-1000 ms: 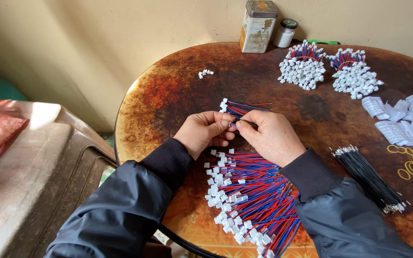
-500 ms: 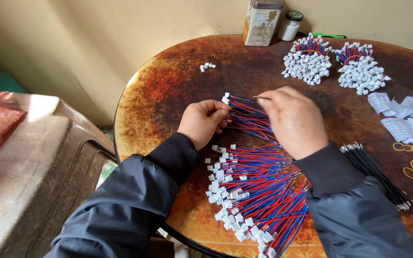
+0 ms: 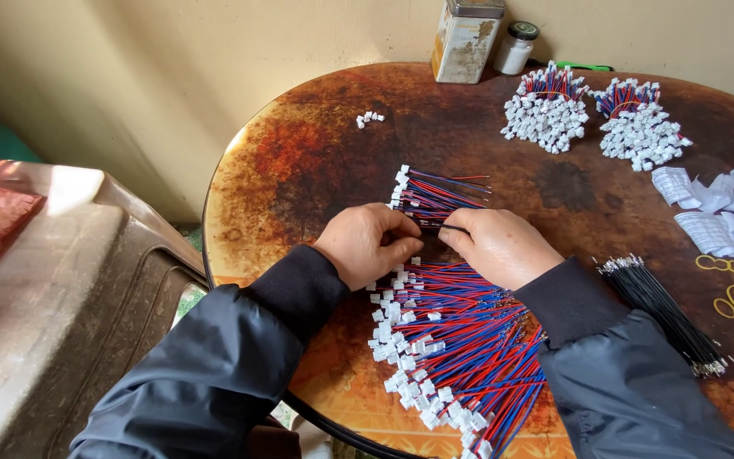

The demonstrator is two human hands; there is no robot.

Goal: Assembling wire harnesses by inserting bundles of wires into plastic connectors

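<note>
Nearest the round table's front edge: loose heap of red-and-blue wires with white plastic plugs. Just beyond, left hand and right hand, fingers pressed together, pinching small bundle of the same wires. Open brown tabletop beyond. Far edge: rusty tin can, two bound wire bunches.

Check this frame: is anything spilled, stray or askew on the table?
A few loose white connectors lie alone near the table's far left edge, apart from every pile. Otherwise nothing stands out: both hands work a small wire bundle.
</note>
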